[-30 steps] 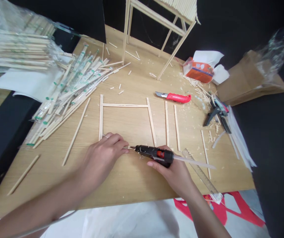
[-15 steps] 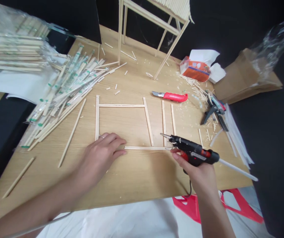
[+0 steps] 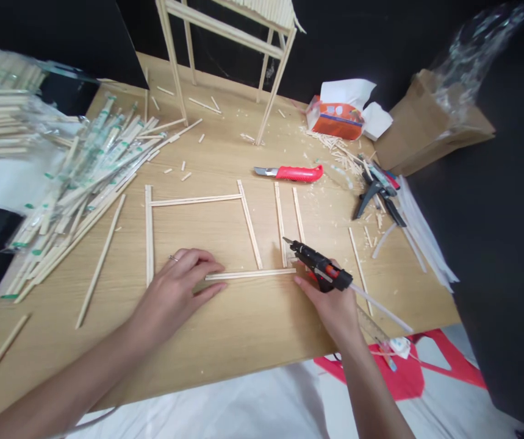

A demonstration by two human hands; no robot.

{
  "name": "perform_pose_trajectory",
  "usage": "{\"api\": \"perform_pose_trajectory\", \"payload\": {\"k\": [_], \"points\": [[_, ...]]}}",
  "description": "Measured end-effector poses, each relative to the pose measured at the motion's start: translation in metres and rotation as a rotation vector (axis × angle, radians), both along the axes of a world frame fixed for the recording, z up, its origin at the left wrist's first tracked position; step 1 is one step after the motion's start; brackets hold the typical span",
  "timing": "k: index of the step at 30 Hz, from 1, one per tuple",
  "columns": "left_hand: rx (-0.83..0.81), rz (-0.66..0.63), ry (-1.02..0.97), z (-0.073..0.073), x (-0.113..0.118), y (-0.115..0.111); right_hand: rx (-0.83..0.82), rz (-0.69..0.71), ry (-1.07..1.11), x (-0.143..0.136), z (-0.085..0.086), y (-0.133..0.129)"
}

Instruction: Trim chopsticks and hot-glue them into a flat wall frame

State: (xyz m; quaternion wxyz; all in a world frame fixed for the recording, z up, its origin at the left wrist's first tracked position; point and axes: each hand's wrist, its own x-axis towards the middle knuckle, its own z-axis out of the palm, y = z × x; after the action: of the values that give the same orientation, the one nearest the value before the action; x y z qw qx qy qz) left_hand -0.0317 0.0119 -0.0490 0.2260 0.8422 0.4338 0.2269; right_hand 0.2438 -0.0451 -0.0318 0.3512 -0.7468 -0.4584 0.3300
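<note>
On the tabletop, my left hand (image 3: pixel 182 283) has its thumb and index finger apart, on either side of the left end of a joined pair of wooden sticks (image 3: pixel 255 274). My right hand (image 3: pixel 332 305) is wrapped round a black hot glue gun (image 3: pixel 319 262) with a white glue stick (image 3: pixel 383 308) in its back. The gun's nozzle points up and left, and my right thumb lies close to the pair's right end. Behind my hands, an upright stick strip (image 3: pixel 149 238), a crossbar (image 3: pixel 195 200) and a slanting strip (image 3: pixel 249 225) form a three-sided frame.
Further back lie a red-handled utility knife (image 3: pixel 296 174) and a stick-built stand (image 3: pixel 177 67). Wrapped sticks (image 3: pixel 92 164) heap up at left. A tissue pack (image 3: pixel 337 119), black clamp (image 3: pixel 380 198), paper bag (image 3: pixel 426 128) and more glue sticks (image 3: pixel 426 231) are at right.
The view has shifted, so most things appear further left. My right hand has turned the glue gun so that its nozzle points more upward. The left end of the stick pair now shows between my left fingers.
</note>
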Motion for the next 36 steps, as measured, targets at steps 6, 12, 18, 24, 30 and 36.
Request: {"api": "perform_pose_trajectory", "payload": {"k": [6,12,18,24,30,36], "points": [[-0.064,-0.019,0.000,-0.0028,0.0013,0.0048,-0.020,0.073,-0.136,0.0029,-0.0119,-0.0029],[-0.061,-0.032,-0.009,-0.0010,0.0014,0.0066,0.019,0.083,-0.192,0.0020,-0.0101,-0.0004],[-0.054,-0.043,-0.011,0.0020,0.0021,0.0068,0.000,0.066,-0.211,0.0013,-0.0093,0.0009],[-0.033,-0.058,0.011,0.0021,0.0020,0.0070,-0.012,0.069,-0.205,0.0004,-0.0086,0.0009],[-0.032,-0.058,0.015,-0.0003,0.0018,0.0056,-0.021,0.058,-0.228,0.0000,-0.0084,0.0015],[-0.040,-0.060,0.024,0.0020,0.0025,0.0045,-0.028,0.049,-0.204,-0.0012,-0.0085,0.0017]]}}
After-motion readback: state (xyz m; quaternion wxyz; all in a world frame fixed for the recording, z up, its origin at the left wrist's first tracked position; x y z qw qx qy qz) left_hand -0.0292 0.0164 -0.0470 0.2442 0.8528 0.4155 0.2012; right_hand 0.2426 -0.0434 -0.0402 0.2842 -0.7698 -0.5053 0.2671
